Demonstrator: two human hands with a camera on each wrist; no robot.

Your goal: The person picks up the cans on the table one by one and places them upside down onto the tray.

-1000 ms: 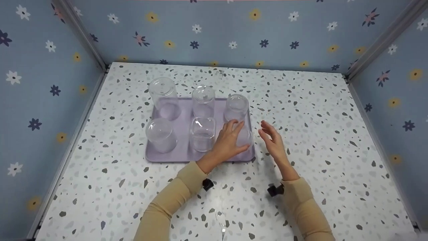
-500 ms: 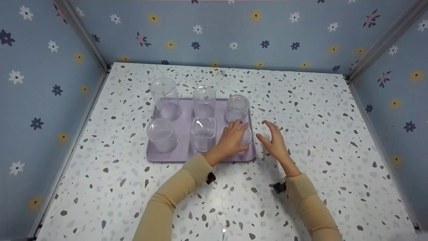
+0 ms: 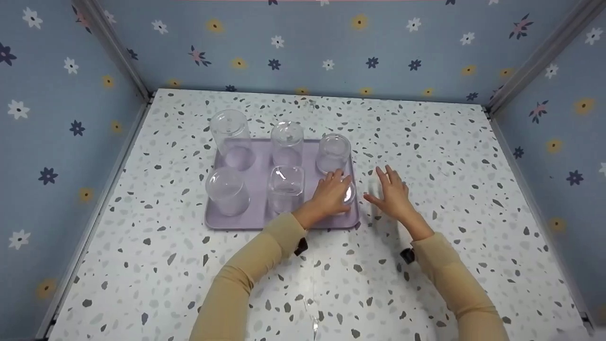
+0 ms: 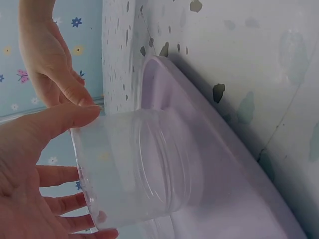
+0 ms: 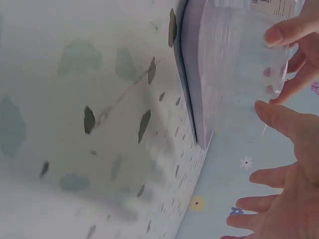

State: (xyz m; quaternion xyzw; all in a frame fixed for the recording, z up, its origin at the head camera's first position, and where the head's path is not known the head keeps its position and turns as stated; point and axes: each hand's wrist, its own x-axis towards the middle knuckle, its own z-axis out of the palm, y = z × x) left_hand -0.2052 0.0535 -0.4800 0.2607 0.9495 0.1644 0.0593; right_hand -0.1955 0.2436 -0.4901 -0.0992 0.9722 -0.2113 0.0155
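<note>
A clear, upside-down jar (image 3: 349,194) stands at the front right of a lilac tray (image 3: 255,189). My left hand (image 3: 326,196) grips it around its upturned base. In the left wrist view, the thumb and fingers lie on opposite sides of that jar (image 4: 124,169), and its threaded mouth faces down on the tray. Just right of the tray, my right hand (image 3: 394,196) is held in the air with fingers spread, holding nothing. The right wrist view shows its thumb (image 5: 279,117) close to the jar; whether it touches cannot be told.
Several more clear jars stand upside down in two rows, including a squarish one (image 3: 287,189), a short one (image 3: 334,154) behind the gripped jar and a tall one (image 3: 231,137) at back left. Flowered panels (image 3: 303,47) enclose the speckled table (image 3: 440,156).
My left hand has shifted slightly right and settled around the front right jar. My right hand has spread its fingers and moved a little to the right. The jars stay in place.
</note>
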